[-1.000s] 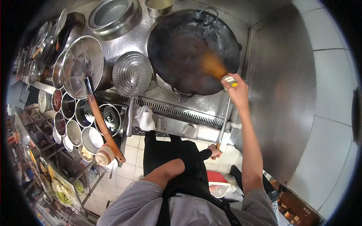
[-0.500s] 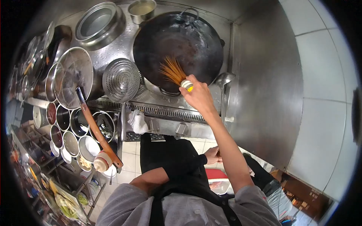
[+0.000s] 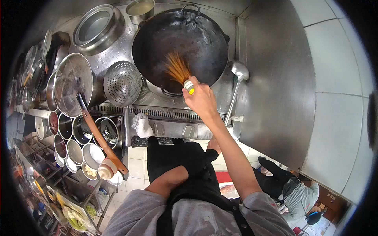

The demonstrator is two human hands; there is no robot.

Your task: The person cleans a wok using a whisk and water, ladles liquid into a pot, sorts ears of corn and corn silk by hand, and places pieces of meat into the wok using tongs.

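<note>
A bundle of thin brown bristles, a bamboo wok brush [image 3: 179,70], is gripped by its striped handle in my right hand [image 3: 201,99]. Its tips touch or nearly touch the near-left inside of the large black wok [image 3: 204,55]. My left hand [image 3: 214,146], below a black sleeve, reaches forward by the stove's front edge; its fingers are hidden behind my right forearm. A metal ladle [image 3: 239,70] lies to the right of the wok, its handle slanting toward me.
Left of the wok are a perforated strainer [image 3: 123,83], a mesh skimmer [image 3: 73,88] with a wooden handle and several seasoning pots [image 3: 75,151]. A white cloth [image 3: 142,126] hangs on the front rail. Another person [image 3: 299,196] is at the lower right, beyond the steel side panel [image 3: 275,90].
My left hand has moved forward toward the stove edge, behind my right forearm. The brush has shifted slightly within the wok. The ladle's handle now slants more, and the other person shows more.
</note>
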